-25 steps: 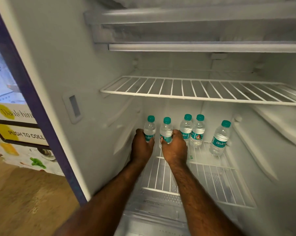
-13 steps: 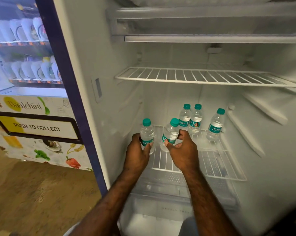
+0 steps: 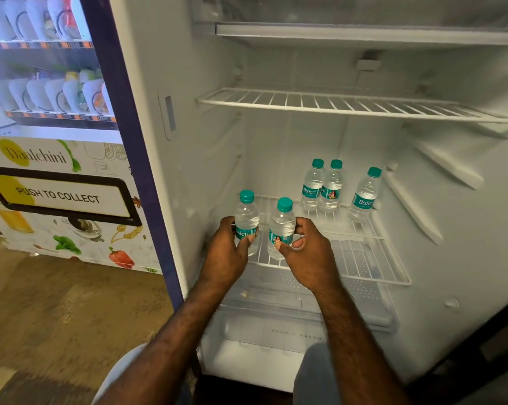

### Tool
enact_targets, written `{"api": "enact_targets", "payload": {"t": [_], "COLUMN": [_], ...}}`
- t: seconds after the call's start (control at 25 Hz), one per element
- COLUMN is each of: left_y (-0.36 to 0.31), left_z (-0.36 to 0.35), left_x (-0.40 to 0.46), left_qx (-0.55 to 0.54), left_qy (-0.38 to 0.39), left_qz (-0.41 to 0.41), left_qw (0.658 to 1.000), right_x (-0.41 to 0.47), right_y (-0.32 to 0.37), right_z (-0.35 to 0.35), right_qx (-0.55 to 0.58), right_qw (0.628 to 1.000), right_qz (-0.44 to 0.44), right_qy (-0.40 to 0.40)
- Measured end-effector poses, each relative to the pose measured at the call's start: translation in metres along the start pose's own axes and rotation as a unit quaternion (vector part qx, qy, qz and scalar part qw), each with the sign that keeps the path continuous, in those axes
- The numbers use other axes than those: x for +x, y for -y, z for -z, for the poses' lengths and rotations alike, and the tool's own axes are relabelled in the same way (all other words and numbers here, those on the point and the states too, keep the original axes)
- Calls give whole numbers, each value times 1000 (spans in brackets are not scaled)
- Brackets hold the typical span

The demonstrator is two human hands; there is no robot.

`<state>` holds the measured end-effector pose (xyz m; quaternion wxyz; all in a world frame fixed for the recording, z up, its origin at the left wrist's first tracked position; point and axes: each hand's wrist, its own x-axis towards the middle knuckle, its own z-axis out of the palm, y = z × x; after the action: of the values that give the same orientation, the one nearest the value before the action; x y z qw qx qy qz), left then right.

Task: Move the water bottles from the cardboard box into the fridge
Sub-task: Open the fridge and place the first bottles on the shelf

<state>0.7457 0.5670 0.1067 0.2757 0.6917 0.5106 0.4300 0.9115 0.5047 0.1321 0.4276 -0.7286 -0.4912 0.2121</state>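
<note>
The fridge stands open, and its lower wire shelf (image 3: 361, 258) carries small clear water bottles with green caps. My left hand (image 3: 226, 252) grips one bottle (image 3: 247, 217) near the shelf's front left. My right hand (image 3: 308, 252) grips a second bottle (image 3: 282, 226) just to its right. Both bottles are upright at the shelf's front edge. Three more bottles stand at the back: two side by side (image 3: 312, 185) (image 3: 331, 187) and one further right (image 3: 364, 194). The cardboard box is out of view.
An upper wire shelf (image 3: 349, 105) hangs above the bottles. A clear crisper drawer (image 3: 276, 317) lies under the lower shelf. The fridge's left wall (image 3: 188, 141) is close to my left hand. A vending machine (image 3: 57, 194) stands to the left on a brown floor.
Both hands have drawn back toward the shelf's front edge, each still holding its bottle. The camera has pulled away and turned left, so more of the vending machine shows.
</note>
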Motion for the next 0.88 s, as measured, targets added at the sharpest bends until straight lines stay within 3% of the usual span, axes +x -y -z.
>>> {"api": "enact_targets", "payload": {"t": [0.44,0.88], "left_y": [9,5], "left_z": [-14,-10], "left_x": [-11,-17], "left_qx": [10,17], "left_qy": [21,-31], "left_qz": [-17,24], "left_qw": [1000,999], "right_x": [-5,-4], "right_y": [-11,-17], "right_z": [0,-3], "right_qx": [11,38], "right_qw": [1000,999], "right_qz": [-12,5], "right_qy": [6,9]}}
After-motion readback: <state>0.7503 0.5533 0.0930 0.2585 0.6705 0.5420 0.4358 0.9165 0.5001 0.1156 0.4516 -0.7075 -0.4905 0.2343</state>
